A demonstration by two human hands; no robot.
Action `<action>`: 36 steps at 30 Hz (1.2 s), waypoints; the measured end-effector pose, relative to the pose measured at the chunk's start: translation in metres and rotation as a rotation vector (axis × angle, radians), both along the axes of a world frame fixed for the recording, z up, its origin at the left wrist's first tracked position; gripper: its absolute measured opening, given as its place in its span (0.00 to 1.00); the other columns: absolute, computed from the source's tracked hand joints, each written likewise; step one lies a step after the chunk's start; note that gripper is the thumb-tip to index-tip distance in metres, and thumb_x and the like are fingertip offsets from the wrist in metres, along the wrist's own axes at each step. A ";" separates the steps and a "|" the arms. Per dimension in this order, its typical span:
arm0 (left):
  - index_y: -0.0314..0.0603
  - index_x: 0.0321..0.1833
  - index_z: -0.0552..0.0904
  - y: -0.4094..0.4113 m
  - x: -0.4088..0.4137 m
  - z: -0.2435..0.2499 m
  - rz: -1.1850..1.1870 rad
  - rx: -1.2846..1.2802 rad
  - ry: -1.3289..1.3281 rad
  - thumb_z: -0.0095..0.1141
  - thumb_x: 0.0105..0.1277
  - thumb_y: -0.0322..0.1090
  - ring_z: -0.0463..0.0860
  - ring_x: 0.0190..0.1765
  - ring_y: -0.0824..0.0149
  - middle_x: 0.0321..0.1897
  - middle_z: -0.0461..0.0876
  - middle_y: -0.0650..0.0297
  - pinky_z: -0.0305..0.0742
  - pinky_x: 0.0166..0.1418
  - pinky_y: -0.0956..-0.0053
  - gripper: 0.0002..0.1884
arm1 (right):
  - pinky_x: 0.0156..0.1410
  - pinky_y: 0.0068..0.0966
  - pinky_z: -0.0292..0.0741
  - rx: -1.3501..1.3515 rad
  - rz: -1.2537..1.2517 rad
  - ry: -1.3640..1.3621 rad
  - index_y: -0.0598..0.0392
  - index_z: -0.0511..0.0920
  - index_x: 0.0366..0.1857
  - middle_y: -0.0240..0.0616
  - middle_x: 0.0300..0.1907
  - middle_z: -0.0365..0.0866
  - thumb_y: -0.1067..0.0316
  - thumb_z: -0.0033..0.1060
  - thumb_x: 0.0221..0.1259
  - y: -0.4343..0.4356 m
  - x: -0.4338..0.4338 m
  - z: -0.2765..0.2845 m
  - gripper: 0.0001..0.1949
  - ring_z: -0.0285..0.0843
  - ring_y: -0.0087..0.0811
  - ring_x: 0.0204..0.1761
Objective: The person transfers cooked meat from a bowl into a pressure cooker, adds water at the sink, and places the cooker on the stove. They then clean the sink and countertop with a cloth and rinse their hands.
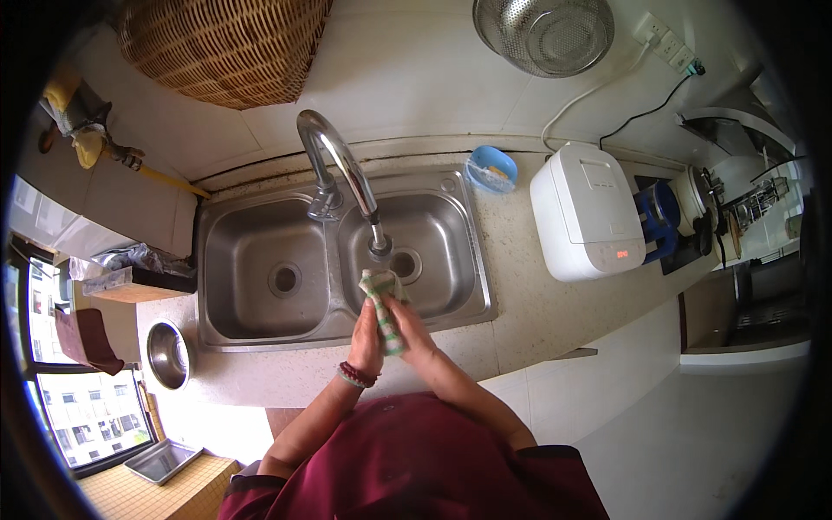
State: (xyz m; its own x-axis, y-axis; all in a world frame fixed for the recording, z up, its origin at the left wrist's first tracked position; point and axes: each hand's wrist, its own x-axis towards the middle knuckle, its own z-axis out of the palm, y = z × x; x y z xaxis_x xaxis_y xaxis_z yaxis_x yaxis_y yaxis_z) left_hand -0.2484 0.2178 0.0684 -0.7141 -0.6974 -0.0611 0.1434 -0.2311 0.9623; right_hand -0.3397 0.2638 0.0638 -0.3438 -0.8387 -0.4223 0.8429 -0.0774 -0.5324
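Note:
Between my two hands is a bunched white-and-green cloth [383, 286], pressed at the near edge of the right-hand basin. My left hand [366, 339], with beaded bracelets at the wrist, holds it from the left. From the other side my right hand [411, 328] grips it, its fingers partly hidden by the cloth. Just beyond the cloth hangs the spout of a chrome faucet [344, 159], over the right basin [442, 253] of a stainless-steel double sink. The left basin [260, 240] shows its bare bottom and drain.
A blue plastic bowl [500, 156] and a white rice cooker [585, 208] stand on the counter to the right. At the left front sits a metal bowl [159, 364]. A wicker basket [227, 52] and a metal colander [546, 32] are at the back wall.

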 end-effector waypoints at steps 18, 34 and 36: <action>0.38 0.57 0.74 -0.017 0.008 0.081 -0.130 -0.561 -0.120 0.57 0.64 0.35 0.71 0.63 0.53 0.60 0.71 0.51 0.65 0.66 0.62 0.19 | 0.31 0.21 0.79 -0.398 -0.031 -0.688 0.51 0.74 0.49 0.30 0.35 0.80 0.46 0.42 0.70 0.026 -0.046 -0.029 0.20 0.80 0.21 0.32; 0.37 0.48 0.75 -0.023 -0.044 0.093 -0.127 -0.403 0.154 0.51 0.67 0.31 0.80 0.40 0.62 0.36 0.80 0.57 0.74 0.48 0.70 0.09 | 0.32 0.19 0.73 0.050 0.063 -0.032 0.49 0.76 0.43 0.24 0.34 0.76 0.53 0.51 0.67 0.038 -0.023 0.001 0.13 0.74 0.17 0.31; 0.35 0.44 0.77 -0.030 -0.015 0.098 -0.032 -1.007 -0.029 0.57 0.58 0.24 0.80 0.38 0.59 0.35 0.80 0.57 0.75 0.44 0.69 0.11 | 0.37 0.22 0.78 0.026 -0.099 0.003 0.53 0.75 0.50 0.29 0.37 0.78 0.48 0.51 0.66 0.042 -0.052 0.034 0.20 0.77 0.23 0.35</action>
